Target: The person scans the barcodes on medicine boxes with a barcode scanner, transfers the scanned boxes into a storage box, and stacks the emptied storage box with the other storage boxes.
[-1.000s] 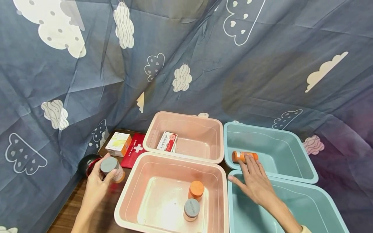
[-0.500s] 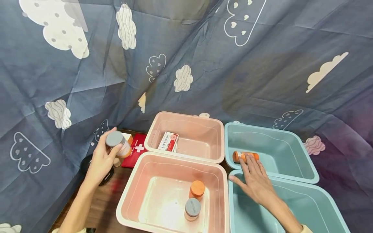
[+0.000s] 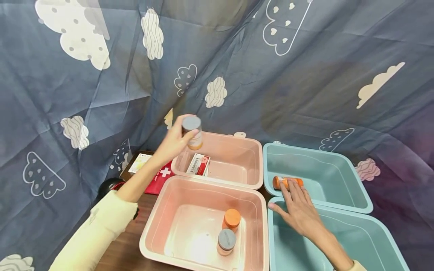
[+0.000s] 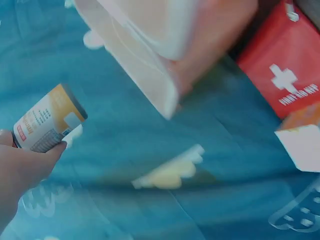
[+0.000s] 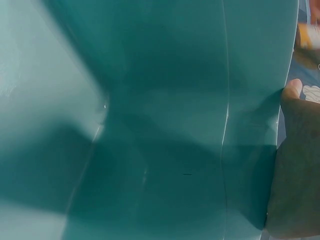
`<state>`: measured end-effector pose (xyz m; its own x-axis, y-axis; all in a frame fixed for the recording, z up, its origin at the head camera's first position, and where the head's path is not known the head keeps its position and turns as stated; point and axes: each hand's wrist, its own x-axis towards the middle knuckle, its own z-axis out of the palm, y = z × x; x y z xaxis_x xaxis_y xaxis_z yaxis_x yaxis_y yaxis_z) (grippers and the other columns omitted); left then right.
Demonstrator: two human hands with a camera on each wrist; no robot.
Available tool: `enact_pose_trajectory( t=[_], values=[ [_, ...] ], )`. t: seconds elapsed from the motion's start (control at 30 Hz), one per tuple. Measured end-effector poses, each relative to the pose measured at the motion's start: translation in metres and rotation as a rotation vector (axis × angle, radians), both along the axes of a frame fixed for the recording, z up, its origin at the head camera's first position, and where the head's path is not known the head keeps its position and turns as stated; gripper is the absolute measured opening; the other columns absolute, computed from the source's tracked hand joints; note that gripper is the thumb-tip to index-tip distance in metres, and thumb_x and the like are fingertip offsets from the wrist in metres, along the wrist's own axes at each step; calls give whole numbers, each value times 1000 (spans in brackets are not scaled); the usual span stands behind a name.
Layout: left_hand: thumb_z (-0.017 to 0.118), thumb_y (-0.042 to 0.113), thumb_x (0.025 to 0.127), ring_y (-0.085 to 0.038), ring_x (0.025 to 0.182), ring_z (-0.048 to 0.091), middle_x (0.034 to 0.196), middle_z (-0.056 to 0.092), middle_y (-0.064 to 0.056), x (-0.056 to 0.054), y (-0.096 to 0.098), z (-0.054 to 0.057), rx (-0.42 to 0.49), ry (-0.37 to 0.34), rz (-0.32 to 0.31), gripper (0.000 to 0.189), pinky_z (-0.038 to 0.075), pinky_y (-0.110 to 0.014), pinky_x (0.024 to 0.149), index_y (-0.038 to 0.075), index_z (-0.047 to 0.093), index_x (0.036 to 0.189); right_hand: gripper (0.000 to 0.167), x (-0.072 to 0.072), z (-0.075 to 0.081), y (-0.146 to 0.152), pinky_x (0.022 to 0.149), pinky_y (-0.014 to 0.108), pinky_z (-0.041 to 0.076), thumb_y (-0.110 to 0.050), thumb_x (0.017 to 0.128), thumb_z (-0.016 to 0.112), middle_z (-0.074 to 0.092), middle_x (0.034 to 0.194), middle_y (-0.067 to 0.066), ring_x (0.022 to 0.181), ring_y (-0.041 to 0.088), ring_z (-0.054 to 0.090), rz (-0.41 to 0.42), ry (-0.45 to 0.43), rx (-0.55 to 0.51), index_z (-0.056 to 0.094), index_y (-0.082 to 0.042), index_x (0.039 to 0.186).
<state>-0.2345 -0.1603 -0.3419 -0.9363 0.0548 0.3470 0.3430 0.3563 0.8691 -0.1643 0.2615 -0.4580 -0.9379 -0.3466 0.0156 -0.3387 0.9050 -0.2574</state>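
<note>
My left hand (image 3: 174, 140) grips a medicine bottle (image 3: 195, 140) with a grey lid and holds it above the left side of the back pink bin (image 3: 234, 145). In the left wrist view the bottle's (image 4: 49, 120) white and yellow label shows. A small white and red medicine box (image 3: 199, 165) lies in that bin below. My right hand (image 3: 300, 214) stretches over the rim between the two blue bins. Its straight fingers rest on an orange bottle (image 3: 280, 183) lying on its side in the back blue bin (image 3: 339, 162).
The front pink bin (image 3: 154, 226) holds an orange-lidded bottle (image 3: 232, 218) and a grey-lidded bottle (image 3: 226, 241). A red first aid pouch (image 3: 159, 182), a white and yellow box (image 3: 139, 162) and a dark round object (image 3: 109, 187) lie left. The front blue bin (image 3: 373, 226) stands at right.
My left hand has carried the grey-lidded bottle up and to the right, from beside the dark round object to above the back pink bin. The right hand stays on the orange bottle.
</note>
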Motion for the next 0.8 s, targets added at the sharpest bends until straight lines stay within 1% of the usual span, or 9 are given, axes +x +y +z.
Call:
enact_pose_trajectory(
  t=[0.1, 0.17, 0.33, 0.43, 0.5, 0.6, 0.63, 0.7, 0.8],
  values=[
    [69, 9, 108, -41, 132, 65, 144, 65, -27, -14, 32, 1, -32, -22, -16, 55, 48, -56, 117, 0, 45, 156, 100, -1, -1, 0, 129, 74, 13, -66, 107, 57, 11, 179, 35, 164, 58, 14, 5, 0, 10, 24, 4, 172],
    [70, 12, 108, -39, 131, 67, 142, 68, -26, -21, 53, 2, -55, -33, -44, 55, 50, -54, 116, 3, 46, 156, 100, -1, -2, -1, 130, 73, 14, -66, 107, 57, 11, 179, 35, 164, 57, 14, 13, 9, 17, 24, 4, 172],
    [70, 16, 109, -35, 131, 68, 141, 69, -23, -35, 108, 4, -85, -32, -171, 55, 50, -48, 116, 4, 45, 157, 100, -1, -2, -2, 131, 72, 13, -65, 108, 57, 12, 179, 34, 165, 56, 13, 20, 25, 22, 24, 5, 171],
    [71, 21, 109, -33, 129, 69, 140, 70, -20, -43, 142, 2, -119, -27, -228, 57, 52, -44, 113, 5, 46, 157, 101, -1, -1, -1, 131, 72, 11, -66, 107, 57, 10, 179, 34, 165, 56, 11, 13, 15, 17, 24, 6, 171],
    [71, 22, 109, -32, 127, 70, 139, 71, -20, -48, 163, -1, -141, -31, -267, 58, 54, -39, 109, 4, 46, 158, 102, 0, 0, -1, 131, 72, 10, -67, 106, 58, 9, 180, 33, 165, 56, 11, 6, 8, 12, 25, 6, 171],
    [70, 26, 110, -28, 123, 72, 136, 72, -18, -52, 192, -10, -175, -53, -305, 61, 54, -31, 102, 3, 45, 160, 102, 1, 2, 0, 131, 72, 9, -67, 107, 57, 7, 180, 33, 166, 56, 9, -5, -9, 5, 24, 5, 171],
    [70, 26, 110, -28, 121, 73, 136, 72, -19, -54, 201, -13, -171, -65, -320, 61, 54, -29, 100, 3, 44, 160, 102, 1, 2, 0, 132, 72, 8, -67, 107, 57, 6, 180, 32, 166, 55, 8, -8, -14, 3, 24, 5, 171],
    [69, 28, 110, -26, 119, 73, 134, 73, -17, -56, 216, -18, -164, -90, -333, 62, 55, -26, 96, 3, 43, 161, 102, 2, 3, 0, 132, 72, 5, -67, 108, 55, 4, 181, 32, 167, 54, 6, -15, -24, -4, 23, 5, 171],
    [68, 31, 111, -24, 119, 73, 133, 72, -16, -58, 234, -25, -130, -114, -344, 62, 55, -26, 94, 4, 43, 161, 101, 3, 4, -1, 132, 72, 1, -67, 109, 53, -1, 181, 31, 167, 54, 0, -19, -32, -11, 21, 6, 172]
  ],
)
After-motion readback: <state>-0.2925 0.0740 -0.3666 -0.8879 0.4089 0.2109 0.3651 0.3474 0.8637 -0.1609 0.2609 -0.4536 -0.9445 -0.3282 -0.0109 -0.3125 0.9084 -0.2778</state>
